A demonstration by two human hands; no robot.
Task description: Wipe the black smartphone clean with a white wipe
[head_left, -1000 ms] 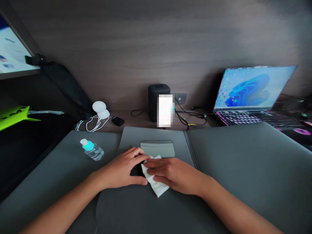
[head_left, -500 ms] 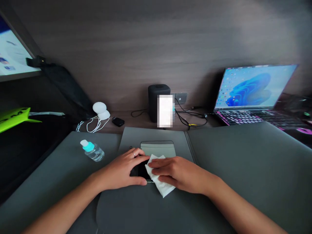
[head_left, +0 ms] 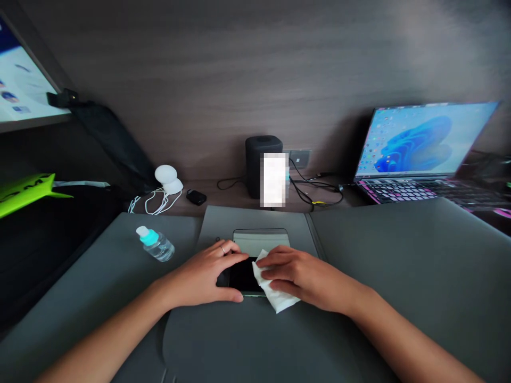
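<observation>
A phone point(head_left: 241, 274) with a dark screen lies flat on the grey mat. My left hand point(head_left: 203, 274) grips its left end, thumb along the near edge and fingers along the far one; a ring is on one finger. In my right hand point(head_left: 293, 276) is a folded white tissue point(head_left: 281, 300), pressed on the right part of the screen and covering that end. Just behind the phone lies a pale rounded rectangle point(head_left: 261, 242), partly hidden by my hands. A small clear spray bottle point(head_left: 159, 247) with a turquoise collar lies on its side to the left.
A black speaker point(head_left: 255, 165) stands by the wall, with cables point(head_left: 319, 194) beside it. An open laptop point(head_left: 419, 143) is at the back right. A white round device point(head_left: 166, 175) and a small black object point(head_left: 196, 197) sit back left.
My right hand and the tissue have slid to the right over the phone, baring more of the dark screen. My left hand keeps its grip. The whole view has shifted slightly.
</observation>
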